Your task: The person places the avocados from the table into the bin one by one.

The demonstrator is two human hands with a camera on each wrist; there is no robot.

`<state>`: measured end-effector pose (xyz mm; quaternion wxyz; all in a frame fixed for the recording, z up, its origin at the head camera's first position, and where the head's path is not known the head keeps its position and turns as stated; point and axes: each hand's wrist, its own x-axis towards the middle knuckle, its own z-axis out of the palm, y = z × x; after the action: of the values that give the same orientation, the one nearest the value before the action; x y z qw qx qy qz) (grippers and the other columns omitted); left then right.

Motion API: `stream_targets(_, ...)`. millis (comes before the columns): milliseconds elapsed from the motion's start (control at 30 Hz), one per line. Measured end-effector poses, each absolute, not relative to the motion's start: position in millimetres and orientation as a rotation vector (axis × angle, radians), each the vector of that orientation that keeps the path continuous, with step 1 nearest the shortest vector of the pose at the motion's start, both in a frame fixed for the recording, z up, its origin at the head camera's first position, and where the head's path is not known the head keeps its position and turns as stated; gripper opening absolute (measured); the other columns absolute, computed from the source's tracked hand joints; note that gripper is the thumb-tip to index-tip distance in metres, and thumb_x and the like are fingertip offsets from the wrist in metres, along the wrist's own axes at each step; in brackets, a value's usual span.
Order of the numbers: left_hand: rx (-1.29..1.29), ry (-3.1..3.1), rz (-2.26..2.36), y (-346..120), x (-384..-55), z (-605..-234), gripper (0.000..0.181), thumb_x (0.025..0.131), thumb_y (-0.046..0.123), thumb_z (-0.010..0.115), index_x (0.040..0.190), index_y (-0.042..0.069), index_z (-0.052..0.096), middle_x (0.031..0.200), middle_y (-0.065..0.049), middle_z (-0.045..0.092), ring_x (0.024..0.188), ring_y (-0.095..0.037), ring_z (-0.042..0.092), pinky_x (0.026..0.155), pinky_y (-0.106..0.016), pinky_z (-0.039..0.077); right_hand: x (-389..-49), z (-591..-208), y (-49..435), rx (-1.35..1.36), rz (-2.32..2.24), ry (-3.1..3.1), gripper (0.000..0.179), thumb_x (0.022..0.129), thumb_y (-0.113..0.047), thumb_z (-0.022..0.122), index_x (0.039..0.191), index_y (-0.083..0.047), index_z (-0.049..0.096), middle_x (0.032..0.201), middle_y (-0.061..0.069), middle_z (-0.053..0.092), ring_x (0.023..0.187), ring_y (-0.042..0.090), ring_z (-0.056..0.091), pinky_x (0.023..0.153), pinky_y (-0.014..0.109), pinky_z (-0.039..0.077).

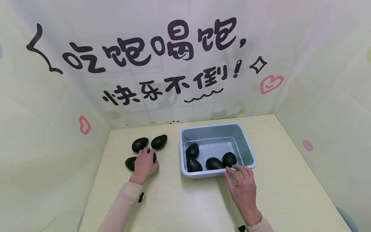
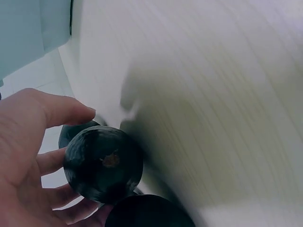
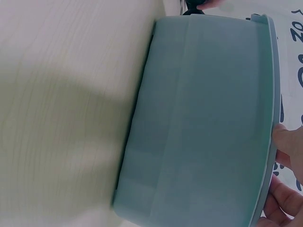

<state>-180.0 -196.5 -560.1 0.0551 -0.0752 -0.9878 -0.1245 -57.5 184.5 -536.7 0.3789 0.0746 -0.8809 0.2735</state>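
**Dark avocado (image 2: 103,165) sitting in the left hand (image 1: 145,164), blue-grey bin (image 1: 203,174) meeting the right hand (image 1: 244,190)**

We are seeing the left hand's fingers curling round the avocado on the table (image 1: 179,206), the thumb lying close along its upper side; we cannot tell how firmly it is pressing. Three loose avocados are lying near that hand: one (image 1: 131,163) is showing just left of it, and two (image 1: 140,144) (image 1: 159,141) are resting beyond the fingers. At the bin's near rim, we are finding the right hand in a narrow pinch, thumb outside and fingers at the edge. Inside, four more avocados are resting: two (image 1: 192,150) (image 1: 193,164) are lining the left wall, and two (image 1: 214,163) (image 1: 229,159) are lying by the near wall.

Below, we are looking at pale, faintly grained wood. Around the table, light printed cloth (image 1: 130,19) is hanging on three sides, bearing large black lettering and pink hearts.
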Motion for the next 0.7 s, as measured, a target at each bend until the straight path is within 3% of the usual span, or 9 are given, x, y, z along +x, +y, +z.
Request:
stream_targets(300,-0.265,-2.957,-0.343,-197.3,-179.3,-562.5,0.048,0.081,0.005,0.078,0.128,-0.003,0.068,0.132,-0.035,0.06,0.116,-0.056,0.06,0.085,-0.062,0.059,-57.6,-536.4,183.8,0.194,0.704,-2.252,0.033,0.069,-0.005,0.097,0.1,-0.006,0.085,0.104,0.014,0.072,0.099,0.038,0.063,0.098,0.057,0.052)
stream_targets(700,-0.255,-2.97,-0.313,-196.1,-182.2,-564.1,0.047,0.082,0.005,0.078,0.128,-0.002,0.069,0.133,-0.035,0.061,0.111,-0.057,0.063,0.086,-0.062,0.059,-57.7,-537.2,184.9,0.2,0.704,-2.249,0.033,0.07,-0.005,0.097,0.101,-0.006,0.085,0.104,0.015,0.072,0.099,0.039,0.063,0.1,0.058,0.05)
